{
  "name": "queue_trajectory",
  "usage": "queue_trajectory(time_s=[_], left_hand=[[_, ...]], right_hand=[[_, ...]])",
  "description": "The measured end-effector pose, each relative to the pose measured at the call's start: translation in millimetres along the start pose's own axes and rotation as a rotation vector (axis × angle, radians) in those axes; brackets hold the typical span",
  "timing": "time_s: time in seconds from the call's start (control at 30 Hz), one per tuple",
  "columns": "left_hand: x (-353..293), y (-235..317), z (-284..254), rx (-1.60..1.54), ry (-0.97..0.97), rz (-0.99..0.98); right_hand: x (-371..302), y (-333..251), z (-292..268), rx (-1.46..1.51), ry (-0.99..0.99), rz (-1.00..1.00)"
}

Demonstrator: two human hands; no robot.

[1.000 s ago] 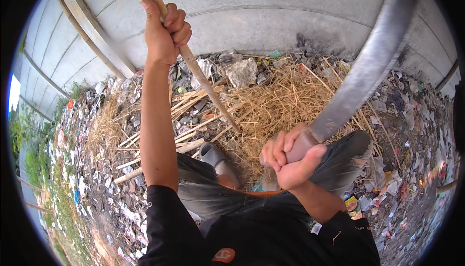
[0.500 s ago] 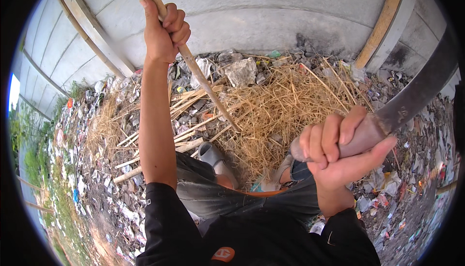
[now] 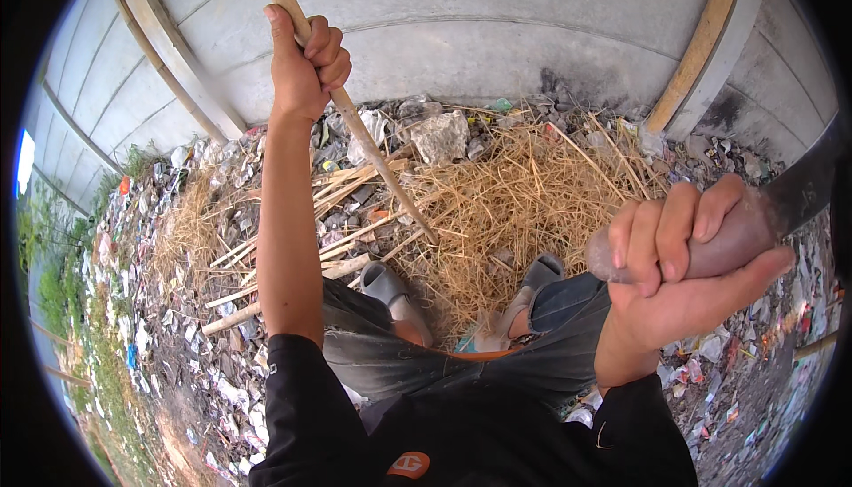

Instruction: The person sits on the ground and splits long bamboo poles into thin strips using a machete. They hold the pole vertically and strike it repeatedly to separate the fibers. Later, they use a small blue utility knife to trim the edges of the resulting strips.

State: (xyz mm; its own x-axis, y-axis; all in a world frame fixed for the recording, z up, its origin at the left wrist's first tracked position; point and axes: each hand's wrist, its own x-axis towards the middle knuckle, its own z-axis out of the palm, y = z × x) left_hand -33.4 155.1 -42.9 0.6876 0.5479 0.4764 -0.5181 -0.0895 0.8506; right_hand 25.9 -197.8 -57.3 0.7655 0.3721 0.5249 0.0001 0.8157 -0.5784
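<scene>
My left hand is wrapped round the upper part of a pale wooden stick. The stick slants down to the right, its lower end against a heap of dry straw. On the right, my right hand grips the thick, worn handle of a big knife. Its broad dark blade runs up and to the right, and its far end is cut off by the dark rim of the picture. The knife is well apart from the stick.
A grey concrete wall with bamboo poles against it stands ahead. A pale stone lies at its foot. Cut sticks lie left of my grey sandals. Litter covers the ground; plants grow at far left.
My right hand has moved right and slightly toward the camera with the knife, so less of the blade shows. My left hand and the stick have barely shifted.
</scene>
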Motion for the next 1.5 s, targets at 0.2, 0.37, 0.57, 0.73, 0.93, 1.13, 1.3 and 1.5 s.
queue_trajectory(time_s=[0.2,0.37,0.57,0.73,0.93,1.13,1.3,1.5], left_hand=[[3,-7,10,-0.090,-0.057,-0.011],[-1,1,-8,-0.055,0.012,0.007],[7,-7,-1,-0.047,-0.002,-0.004],[15,-20,15,-0.085,-0.044,-0.016],[6,-12,6,-0.044,0.010,0.009],[8,-10,15,-0.029,0.010,-0.005],[11,-17,14,-0.068,0.000,-0.003],[5,-9,-6,-0.047,0.103,0.028]], right_hand=[[-114,106,-116,-0.515,-0.114,1.240],[-45,64,-106,-0.395,0.104,0.886],[-3,28,-31,0.102,0.010,-0.012],[-97,103,-110,-0.381,-0.068,1.367],[-24,50,-90,-0.417,0.000,0.683],[-47,67,-57,-0.020,-0.079,0.094],[-151,129,-142,-0.527,0.054,1.347],[-52,76,-92,-0.355,0.076,0.759]])
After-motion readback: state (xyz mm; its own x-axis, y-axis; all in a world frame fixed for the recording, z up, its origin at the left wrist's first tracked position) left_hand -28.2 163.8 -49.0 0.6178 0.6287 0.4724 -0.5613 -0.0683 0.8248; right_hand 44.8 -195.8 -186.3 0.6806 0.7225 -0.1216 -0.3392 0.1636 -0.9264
